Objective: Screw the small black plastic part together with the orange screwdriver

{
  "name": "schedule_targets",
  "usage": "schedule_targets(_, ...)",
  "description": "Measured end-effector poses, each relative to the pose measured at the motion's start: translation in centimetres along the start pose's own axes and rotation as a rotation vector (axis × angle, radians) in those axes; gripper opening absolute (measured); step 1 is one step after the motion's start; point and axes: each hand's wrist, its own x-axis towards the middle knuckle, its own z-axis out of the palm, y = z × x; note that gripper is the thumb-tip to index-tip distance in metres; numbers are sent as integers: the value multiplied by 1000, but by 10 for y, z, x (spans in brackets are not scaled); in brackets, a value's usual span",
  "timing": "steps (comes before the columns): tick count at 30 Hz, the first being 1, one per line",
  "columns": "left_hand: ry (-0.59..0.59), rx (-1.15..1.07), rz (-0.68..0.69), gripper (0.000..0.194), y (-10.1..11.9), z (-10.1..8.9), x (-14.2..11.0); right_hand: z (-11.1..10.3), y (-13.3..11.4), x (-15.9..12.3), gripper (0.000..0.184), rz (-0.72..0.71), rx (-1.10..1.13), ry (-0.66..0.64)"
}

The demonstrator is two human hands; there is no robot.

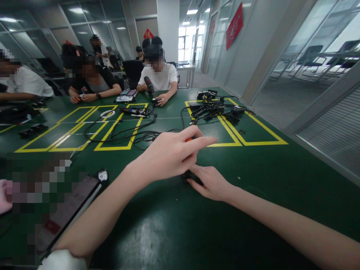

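In the head view, the person's two hands meet low over the green table (pixel 270 168), and both seem busy with one small black part (pixel 186 175), which is on the table, just under the left fingers. The right hand (pixel 210 182) is mostly closed, its thumb and fingertips pinching this part from the side. The left hand (pixel 174 153) is above it, half closed: one finger points out to the right, while the others are bent around something of which only an orange piece (pixel 189 139) can be seen. What this thing is, and whether it touches the black part, one cannot tell, because the left hand hides it. The step looks like fine work from above on a steadied part; such work calls for a firm right pinch and a careful, straight left hand. Just beyond the hands lie loose black cables (pixel 143 135), which could catch on the fingers. Farther away, a tangle of black cables and plugs (pixel 215 107) covers part of the yellow tape (pixel 266 143). A phone (pixel 75 198) lies beside the left forearm and limits the space there. Across the table, another person (pixel 165 77) holds a dark tool (pixel 149 84).
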Motion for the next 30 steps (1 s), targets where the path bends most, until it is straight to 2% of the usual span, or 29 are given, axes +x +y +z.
schedule_targets(5, -6, -18, 12, 41, 0, -1, 0, -1, 0, 1, 34, -2, 2, 15)
schedule_targets(16, 14, 21, 11, 41, -2, 3, 0, 1, 3, -1, 43, 80, 43, -21)
schedule_targets(23, -8, -6, 8, 42, 0, 0, -1, 1, 3, 2, 20, 120, 40, -58)
schedule_targets(30, -13, -32, -3, 42, 0, 1, -1, 1, 2, 2, 17, 116, 15, -77)
